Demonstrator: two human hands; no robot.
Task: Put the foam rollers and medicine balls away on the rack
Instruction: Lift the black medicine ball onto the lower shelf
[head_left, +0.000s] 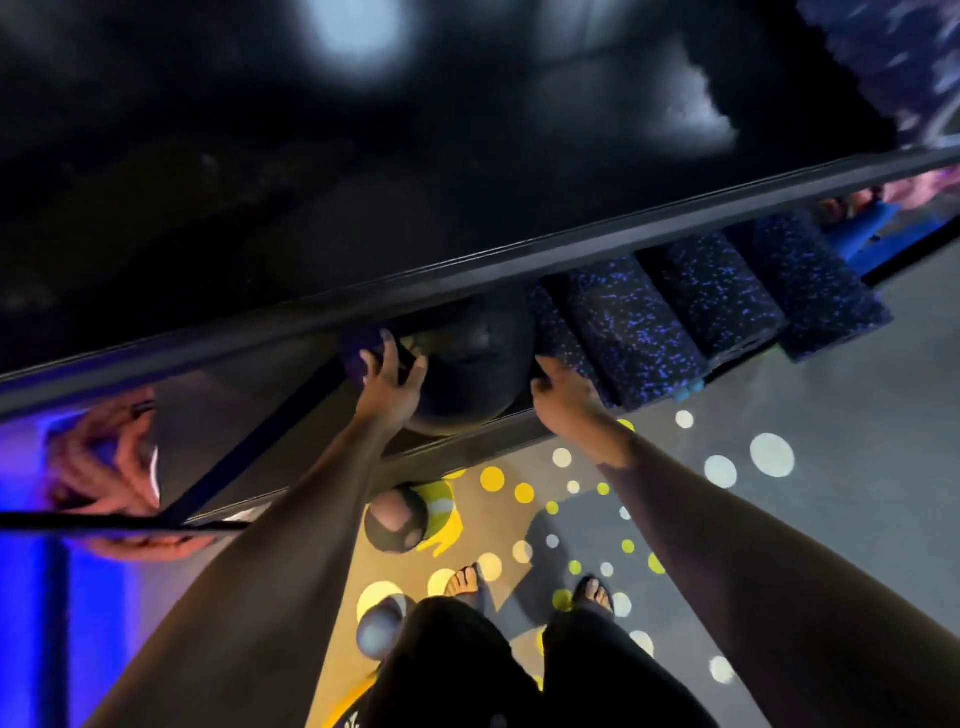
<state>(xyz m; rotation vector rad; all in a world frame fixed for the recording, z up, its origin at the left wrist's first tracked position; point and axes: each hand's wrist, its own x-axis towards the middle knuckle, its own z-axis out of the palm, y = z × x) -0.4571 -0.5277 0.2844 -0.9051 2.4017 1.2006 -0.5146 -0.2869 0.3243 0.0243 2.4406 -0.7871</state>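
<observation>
Where the person stands: grey floor (831, 519) dotted with yellow and white light spots; two sandalled feet (465, 579) point toward the rack.
Grey floor ball (379, 631): on the floor beside the left leg.
Dark floor ball (397, 519): further on, on the floor just below the rack's lower edge.
Left hand (392, 387): fingers spread wide, laid flat on the left side of the shelf ball (467, 364).
Right hand (563, 397): fingers straight and loose at the ball's right side, just beside the nearest roller; whether it touches the ball cannot be told.
Shelf ball: big, dark, sitting on the rack shelf between both hands.
Rack (467, 270): black metal, its front rail crossing above the ball.
Foam rollers (634, 332): three, black with blue flecks, side by side on the same shelf, right of the ball.
Room: dim, with a blue glow at the left edge.
Writing: white letters on dark clothing (358, 719), cut off, unreadable.
</observation>
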